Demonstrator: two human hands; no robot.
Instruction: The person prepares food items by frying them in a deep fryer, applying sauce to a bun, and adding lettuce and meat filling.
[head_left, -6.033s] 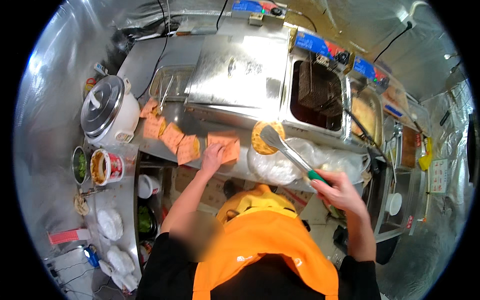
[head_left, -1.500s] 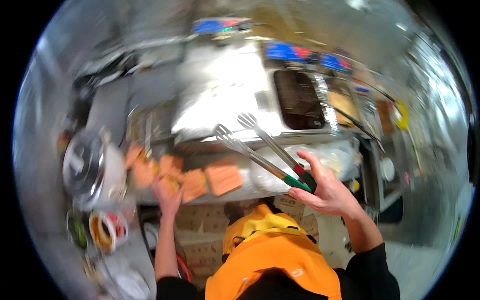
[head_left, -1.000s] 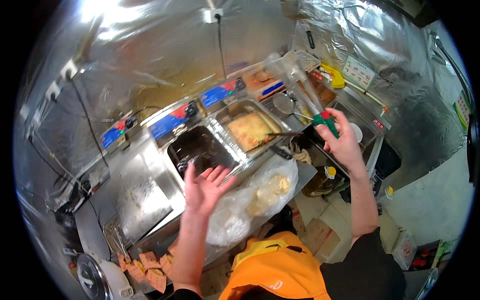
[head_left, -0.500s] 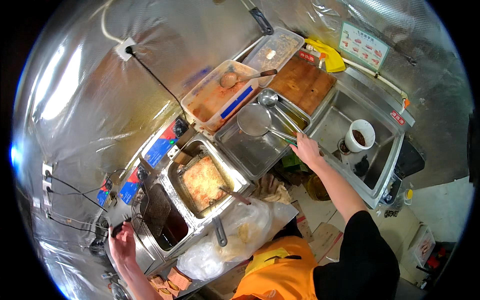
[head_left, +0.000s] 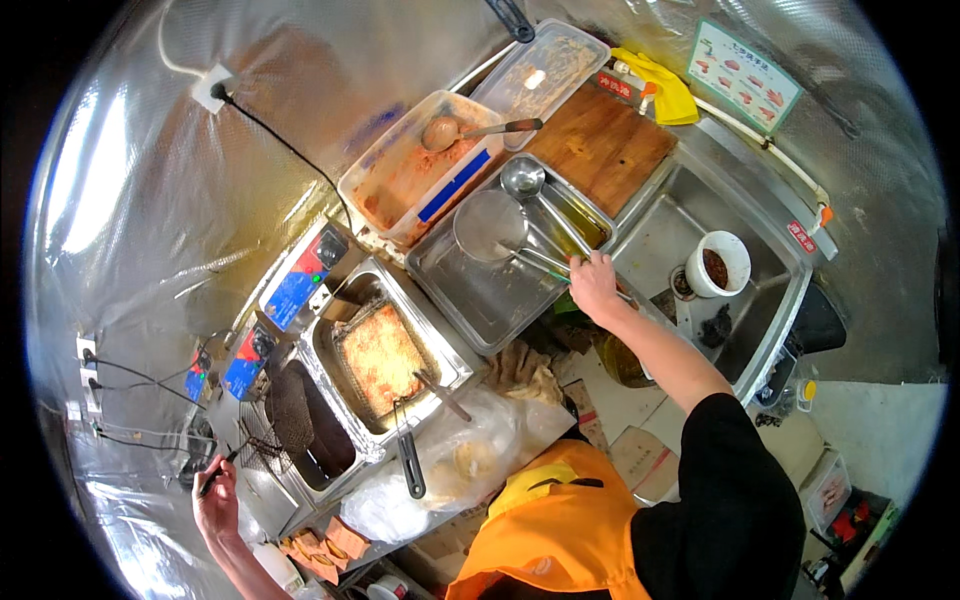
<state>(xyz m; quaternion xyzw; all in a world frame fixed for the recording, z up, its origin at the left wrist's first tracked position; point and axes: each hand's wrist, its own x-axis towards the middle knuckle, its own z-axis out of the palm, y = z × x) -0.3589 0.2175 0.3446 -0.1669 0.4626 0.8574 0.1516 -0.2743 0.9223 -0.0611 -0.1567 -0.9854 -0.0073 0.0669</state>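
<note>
My left hand (head_left: 216, 508), at the lower left, is closed on the black handle of a wire fryer basket (head_left: 262, 440). That basket's mesh leans at the left of a vat of dark oil (head_left: 332, 462). My right hand (head_left: 597, 287) is closed around the handle of a round fine-mesh strainer (head_left: 490, 226), which rests over a steel tray (head_left: 470, 292). A steel ladle (head_left: 522, 177) lies beside the strainer, its handle end reaching my right fingers. In the neighbouring vat, golden food (head_left: 381, 357) fries in a second basket with a black handle (head_left: 410, 465).
A plastic tub (head_left: 375, 185) with a spoon stands behind the tray, near a wooden board (head_left: 605, 150). At the right, a sink (head_left: 765, 325) holds a white bucket (head_left: 722, 258). Clear plastic bags (head_left: 440, 480) lie before the vats. Cords (head_left: 290, 145) hang along the foil wall.
The whole view has shifted slightly. My left hand has moved down and left with the basket handle. My right hand stays at the strainer and ladle handles.
</note>
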